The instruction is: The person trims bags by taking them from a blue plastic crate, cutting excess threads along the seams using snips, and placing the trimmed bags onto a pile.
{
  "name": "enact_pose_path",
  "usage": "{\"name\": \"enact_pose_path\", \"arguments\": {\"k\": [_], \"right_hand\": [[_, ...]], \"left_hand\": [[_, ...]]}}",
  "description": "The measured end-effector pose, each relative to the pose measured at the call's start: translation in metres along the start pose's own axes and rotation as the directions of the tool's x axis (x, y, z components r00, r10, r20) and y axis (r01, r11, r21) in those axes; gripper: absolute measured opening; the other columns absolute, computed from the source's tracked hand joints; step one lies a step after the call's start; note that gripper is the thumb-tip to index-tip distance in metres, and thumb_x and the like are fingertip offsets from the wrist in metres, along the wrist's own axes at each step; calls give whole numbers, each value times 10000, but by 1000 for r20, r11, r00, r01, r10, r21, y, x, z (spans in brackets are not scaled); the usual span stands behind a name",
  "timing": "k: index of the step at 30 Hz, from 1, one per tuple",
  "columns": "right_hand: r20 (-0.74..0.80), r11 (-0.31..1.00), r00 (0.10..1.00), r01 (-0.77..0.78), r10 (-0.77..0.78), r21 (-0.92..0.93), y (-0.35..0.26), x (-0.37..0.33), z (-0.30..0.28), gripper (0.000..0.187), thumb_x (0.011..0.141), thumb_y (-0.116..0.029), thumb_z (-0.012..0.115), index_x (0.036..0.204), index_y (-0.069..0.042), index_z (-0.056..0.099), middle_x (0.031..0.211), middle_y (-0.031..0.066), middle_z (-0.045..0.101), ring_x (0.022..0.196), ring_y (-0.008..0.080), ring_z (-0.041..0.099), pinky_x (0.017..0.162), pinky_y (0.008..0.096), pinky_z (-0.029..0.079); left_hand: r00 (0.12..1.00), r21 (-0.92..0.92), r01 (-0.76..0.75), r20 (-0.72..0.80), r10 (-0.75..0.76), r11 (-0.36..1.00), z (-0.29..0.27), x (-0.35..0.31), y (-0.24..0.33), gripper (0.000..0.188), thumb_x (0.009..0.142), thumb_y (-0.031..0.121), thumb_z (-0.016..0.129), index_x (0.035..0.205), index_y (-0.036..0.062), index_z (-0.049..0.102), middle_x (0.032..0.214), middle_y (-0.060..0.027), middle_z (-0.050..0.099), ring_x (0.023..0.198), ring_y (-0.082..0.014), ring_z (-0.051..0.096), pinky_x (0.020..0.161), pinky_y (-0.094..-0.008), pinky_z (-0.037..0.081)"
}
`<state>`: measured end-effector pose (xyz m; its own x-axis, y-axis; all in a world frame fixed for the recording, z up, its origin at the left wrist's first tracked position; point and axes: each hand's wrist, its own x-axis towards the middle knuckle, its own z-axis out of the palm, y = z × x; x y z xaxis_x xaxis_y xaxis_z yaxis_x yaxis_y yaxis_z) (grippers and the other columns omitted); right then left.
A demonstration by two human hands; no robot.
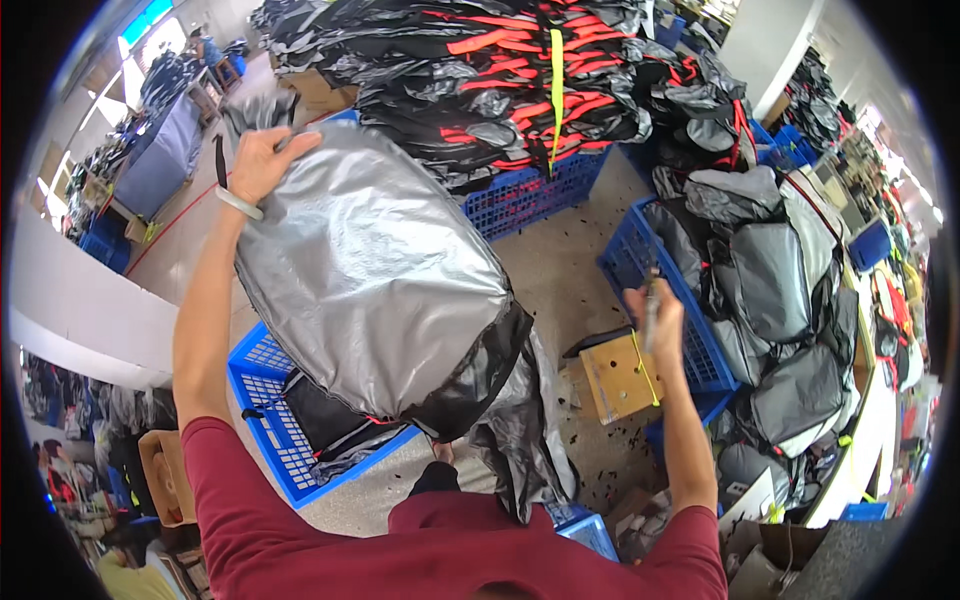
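My left hand [262, 160] is raised high and grips the top edge of a large silver-grey bag [370, 270], which hangs down in front of me with a black lower part. A pale bracelet sits on that wrist. My right hand [652, 318] is lifted to the right, apart from the bag, and holds a thin dark tool [650, 295] upright. Below the bag stands a blue plastic crate [262, 395] with dark fabric inside.
A big heap of black bags with red and yellow straps [520, 80] fills blue crates at the back. Grey bags [770, 280] pile in a blue crate [625, 265] at right. A small wooden stool [620, 378] stands on the concrete floor [560, 260], with scraps around it.
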<state>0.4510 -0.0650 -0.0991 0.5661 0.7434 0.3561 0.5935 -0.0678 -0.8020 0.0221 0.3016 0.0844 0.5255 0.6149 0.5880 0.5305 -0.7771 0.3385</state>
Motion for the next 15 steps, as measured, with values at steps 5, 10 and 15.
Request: {"name": "enact_pose_path", "arguments": {"k": [5,10,15], "right_hand": [[-263,999,964,-38,39,6,-19,-29,-112,178,816,-91,651,752,-38,494,593,-28,480,545,59,445,500,224,367],[-337,1000,941,-24,21,-5,-94,-29,-168,173,846,-174,630,789,-39,537,609,-26,511,531,52,461,489,210,348],[-78,866,970,241,-231,439,-197,-8,-147,234,842,-261,606,825,-34,550,631,7,490,546,84,451,505,207,342]], "left_hand": [[735,242,-678,225,639,694,-17,27,142,473,774,408,691,535,50,496,475,-108,480,415,-293,453,427,-370,355],[440,10,-885,348,828,466,15,-5,204,470,717,454,701,511,113,452,481,-47,458,435,-240,506,423,-358,381],[16,-492,-808,532,847,324,82,-128,274,358,812,378,587,679,49,634,726,-110,650,684,-274,642,596,-392,557]]}}
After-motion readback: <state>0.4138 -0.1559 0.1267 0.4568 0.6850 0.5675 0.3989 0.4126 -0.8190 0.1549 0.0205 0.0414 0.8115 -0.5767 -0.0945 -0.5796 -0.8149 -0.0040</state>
